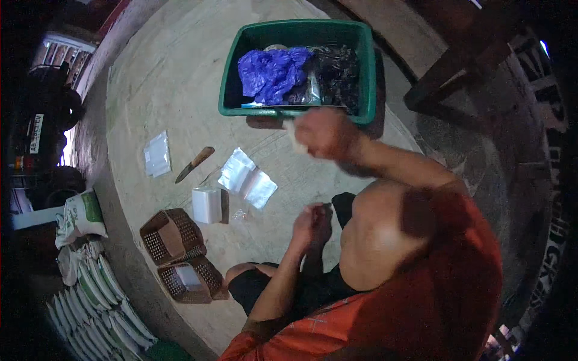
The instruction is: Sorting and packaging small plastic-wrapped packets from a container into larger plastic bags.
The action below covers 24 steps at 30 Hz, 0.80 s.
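My right hand [326, 134], blurred, is closed around a small pale item [295, 136] just in front of the rim of a green plastic tub [372, 85]. What the item is cannot be made out. Inside the tub lie a crumpled blue plastic bag [271, 72] and a black plastic bag [338, 67]. My left hand [311, 223] rests near my bent knee with its fingers curled; whether it holds anything is hidden. Left of it on the concrete floor are clear plastic bags [247, 178], a white block-shaped pack [207, 206] and a knife with a wooden handle [195, 164].
Two brown perforated plastic baskets [151, 237] [192, 298] stand at the lower left, one holding a white packet [188, 275]. Another clear packet [157, 154] lies beyond the knife. Stacked sacks [97, 311] line the left side. A wooden leg [433, 85] stands at the upper right.
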Available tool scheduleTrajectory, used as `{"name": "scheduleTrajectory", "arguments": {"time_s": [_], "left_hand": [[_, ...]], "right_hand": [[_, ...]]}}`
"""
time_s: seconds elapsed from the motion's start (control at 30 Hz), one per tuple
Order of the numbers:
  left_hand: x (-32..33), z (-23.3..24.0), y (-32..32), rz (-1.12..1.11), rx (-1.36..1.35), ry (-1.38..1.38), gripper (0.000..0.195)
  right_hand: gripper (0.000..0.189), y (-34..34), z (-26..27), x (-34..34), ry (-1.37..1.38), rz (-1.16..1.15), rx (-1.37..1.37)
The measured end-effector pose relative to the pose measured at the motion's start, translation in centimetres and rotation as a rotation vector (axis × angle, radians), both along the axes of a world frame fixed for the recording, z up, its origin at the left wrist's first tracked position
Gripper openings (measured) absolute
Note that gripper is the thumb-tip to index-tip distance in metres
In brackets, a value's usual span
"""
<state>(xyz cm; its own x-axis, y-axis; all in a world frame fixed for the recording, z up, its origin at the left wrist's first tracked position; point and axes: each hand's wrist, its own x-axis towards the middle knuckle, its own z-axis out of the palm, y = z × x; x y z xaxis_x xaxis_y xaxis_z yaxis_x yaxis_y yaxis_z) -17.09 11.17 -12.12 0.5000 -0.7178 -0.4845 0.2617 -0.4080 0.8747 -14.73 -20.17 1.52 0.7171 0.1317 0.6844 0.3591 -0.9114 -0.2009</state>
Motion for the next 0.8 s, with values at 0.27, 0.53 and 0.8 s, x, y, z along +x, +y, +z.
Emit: {"name": "scheduleTrajectory", "arguments": {"time_s": [0.27,0.53,0.8], "left_hand": [[3.8,8.5,-3.0,0.596,-0.180,0.415,0.042],[7.9,5.5,-0.6,0.624,-0.094,0.041,0.034],[23.1,6.7,3.8,1.033,-0.263,0.269,0.062]], "right_hand": [[0.018,8.8,-6.6,0.2,0.239,0.382,0.053],[0.019,4.5,-7.5,2.6,0.209,0.111,0.123],[0.031,-9.4,-4.3,4.7,0.943,-0.413,0.186]]}}
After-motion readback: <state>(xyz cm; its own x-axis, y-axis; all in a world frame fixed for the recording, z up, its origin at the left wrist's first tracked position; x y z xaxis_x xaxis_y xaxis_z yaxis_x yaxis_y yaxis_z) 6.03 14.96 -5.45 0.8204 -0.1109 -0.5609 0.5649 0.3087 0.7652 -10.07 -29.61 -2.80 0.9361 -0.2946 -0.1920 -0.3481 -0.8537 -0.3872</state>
